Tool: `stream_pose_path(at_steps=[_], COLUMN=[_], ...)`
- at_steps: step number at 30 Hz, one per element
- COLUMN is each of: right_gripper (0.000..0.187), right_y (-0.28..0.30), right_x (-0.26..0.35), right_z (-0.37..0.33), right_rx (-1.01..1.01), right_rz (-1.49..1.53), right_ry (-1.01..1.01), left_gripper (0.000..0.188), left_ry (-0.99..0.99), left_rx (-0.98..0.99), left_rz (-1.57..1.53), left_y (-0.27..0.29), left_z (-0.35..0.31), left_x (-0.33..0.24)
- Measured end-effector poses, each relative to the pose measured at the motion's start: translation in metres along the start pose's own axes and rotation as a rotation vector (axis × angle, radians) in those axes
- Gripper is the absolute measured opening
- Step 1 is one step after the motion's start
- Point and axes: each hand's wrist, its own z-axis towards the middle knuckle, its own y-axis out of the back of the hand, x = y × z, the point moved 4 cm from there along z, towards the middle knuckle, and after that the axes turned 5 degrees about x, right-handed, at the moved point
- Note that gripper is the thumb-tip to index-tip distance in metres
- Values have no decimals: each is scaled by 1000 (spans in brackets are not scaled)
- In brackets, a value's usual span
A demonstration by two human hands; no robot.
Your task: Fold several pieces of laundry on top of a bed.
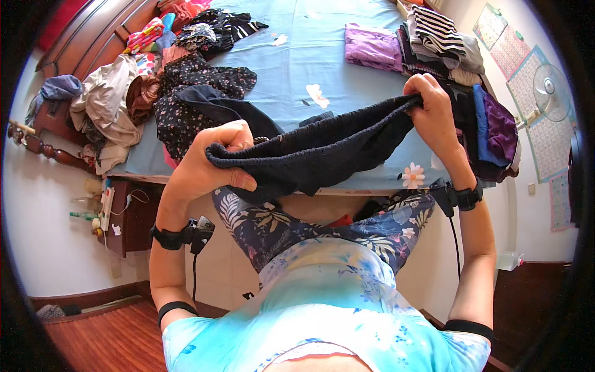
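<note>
Both hands (pixel 214 158) (pixel 434 115) grip a dark garment (pixel 310 172) by its gathered waistband (pixel 297 153); folded clothes (pixel 374 49) lie beyond on the blue bedsheet (pixel 297 68).

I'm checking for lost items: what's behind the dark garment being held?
Beyond the dark garment, blue bedsheet with a white flower print shows; whatever the garment covers can't be seen.

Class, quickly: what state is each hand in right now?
Left hand: closed, holding one end of the dark garment.
Right hand: closed, holding its other end.
</note>
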Motion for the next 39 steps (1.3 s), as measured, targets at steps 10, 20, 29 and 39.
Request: stream_pose_path(at_steps=[10,20,29,39], right_gripper=[24,34,32,21], right_y=[-12,-17,-37,-43], right_x=[-26,6,88,72], right_z=[-7,35,48,44], right_rx=[89,123,304,324], right_rz=[108,465,972,693], right_ry=[-63,141,147,-84], left_gripper=[49,15,30,31], left_ry=[315,-183,-252,-295], left_rx=[-109,481,-128,-144], left_rz=[-345,-227,206,98], left_y=[0,-33,-28,-29], left_z=[-2,42,79,89], left_x=[10,-18,-18,2])
